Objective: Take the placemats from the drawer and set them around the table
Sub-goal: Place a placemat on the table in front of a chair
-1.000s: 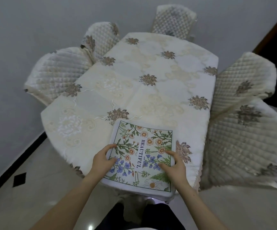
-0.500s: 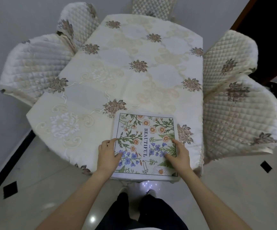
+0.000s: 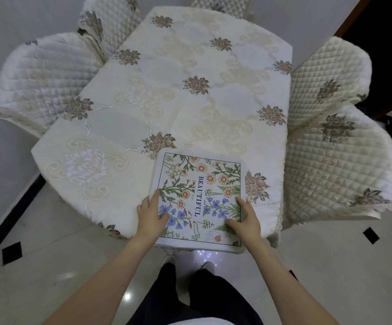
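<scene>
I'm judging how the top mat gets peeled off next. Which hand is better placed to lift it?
Probably the left hand: its fingers sit at the placemats' left edge, with thumb on top, so it may catch that edge. The right hand lies flat further in, suited to steadying.

A floral placemat (image 3: 200,198) printed "BEAUTIFUL" lies at the near edge of the table (image 3: 190,95), its near edge overhanging slightly. The left hand (image 3: 150,215) rests flat on the mat's left side; the right hand (image 3: 245,218) rests flat on its right side, fingers extended. An embroidered cream tablecloth (image 3: 124,127) covers the table. Quilted chairs stand left (image 3: 40,78) and right (image 3: 335,165). Tiled floor (image 3: 49,266) below.
</scene>
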The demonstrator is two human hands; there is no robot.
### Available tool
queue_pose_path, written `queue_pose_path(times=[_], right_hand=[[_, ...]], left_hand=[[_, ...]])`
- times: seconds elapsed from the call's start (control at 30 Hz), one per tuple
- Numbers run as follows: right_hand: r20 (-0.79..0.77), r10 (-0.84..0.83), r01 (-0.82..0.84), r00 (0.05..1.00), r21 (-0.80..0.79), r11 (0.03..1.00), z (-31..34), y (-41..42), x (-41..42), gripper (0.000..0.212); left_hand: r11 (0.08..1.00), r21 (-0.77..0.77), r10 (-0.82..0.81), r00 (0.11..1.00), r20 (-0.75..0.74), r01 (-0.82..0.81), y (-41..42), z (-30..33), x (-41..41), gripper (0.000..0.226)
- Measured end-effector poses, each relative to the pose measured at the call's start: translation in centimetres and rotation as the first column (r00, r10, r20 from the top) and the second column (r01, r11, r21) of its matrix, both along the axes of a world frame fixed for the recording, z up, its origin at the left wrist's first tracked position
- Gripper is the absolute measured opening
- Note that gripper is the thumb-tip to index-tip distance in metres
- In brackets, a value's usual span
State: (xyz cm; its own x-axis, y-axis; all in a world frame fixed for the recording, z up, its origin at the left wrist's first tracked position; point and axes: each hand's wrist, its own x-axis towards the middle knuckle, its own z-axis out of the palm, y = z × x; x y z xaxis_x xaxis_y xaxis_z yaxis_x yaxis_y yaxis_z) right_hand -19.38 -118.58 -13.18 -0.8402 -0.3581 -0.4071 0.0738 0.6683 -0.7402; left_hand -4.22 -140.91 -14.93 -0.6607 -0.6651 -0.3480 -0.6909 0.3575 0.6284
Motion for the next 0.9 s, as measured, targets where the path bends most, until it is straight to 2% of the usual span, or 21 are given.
queue_pose_path(times=[0.13,0.2,0.27,0.3,0.37,0.47,0.57,0.67,0.77,0.9], right_hand=[[-0.067,0.073,-0.07,0.995,0.056,0.996,0.0,0.1,-0.3,0.079],[-0.104,0.12,-0.109,0.987,0.108,0.988,0.0,0.0,-0.2,0.084],[-0.17,0.266,-0.231,0.949,0.202,0.952,-0.3,-0.2,-0.2,0.092],[-0.178,0.34,-0.293,0.923,0.247,0.924,-0.4,-0.3,-0.3,0.096],[-0.127,0.397,-0.35,0.909,0.282,0.893,-0.6,-0.4,-0.5,0.101],[-0.09,0.382,-0.347,0.92,0.271,0.898,-0.9,-0.3,-0.9,0.103],[-0.117,0.356,-0.32,0.927,0.248,0.914,-0.9,-0.3,-0.8,0.102],[-0.126,0.278,-0.25,0.952,0.197,0.948,-0.7,-0.2,-0.6,0.099],[-0.086,0.236,-0.216,0.968,0.195,0.957,-0.3,0.0,-0.4,0.094],[-0.08,0.242,-0.221,0.967,0.214,0.952,0.2,0.1,-0.6,0.087]], left_hand=[[0.999,0.04,-0.029,0.999,0.04,0.028,0.1,0.1,-0.2,0.079],[0.99,-0.089,-0.108,0.992,0.065,0.113,0.1,-0.1,-0.2,0.081],[0.915,-0.275,-0.268,0.954,0.136,0.296,0.1,-0.4,0.0,0.084],[0.876,-0.314,-0.331,0.93,0.163,0.367,0.1,-0.6,0.0,0.086],[0.838,-0.308,-0.395,0.89,0.227,0.45,0.2,-0.8,-0.3,0.088],[0.822,-0.279,-0.416,0.859,0.299,0.496,0.2,-0.8,-0.5,0.09],[0.864,-0.262,-0.388,0.901,0.195,0.429,-0.1,-0.2,-0.6,0.088],[0.961,-0.19,-0.193,0.98,0.048,0.198,-0.3,0.6,-0.4,0.089],[0.996,-0.057,-0.06,0.997,0.056,0.063,-0.4,1.0,-0.4,0.092],[0.997,-0.048,-0.054,0.997,0.051,0.056,-0.8,1.8,-0.4,0.084]])
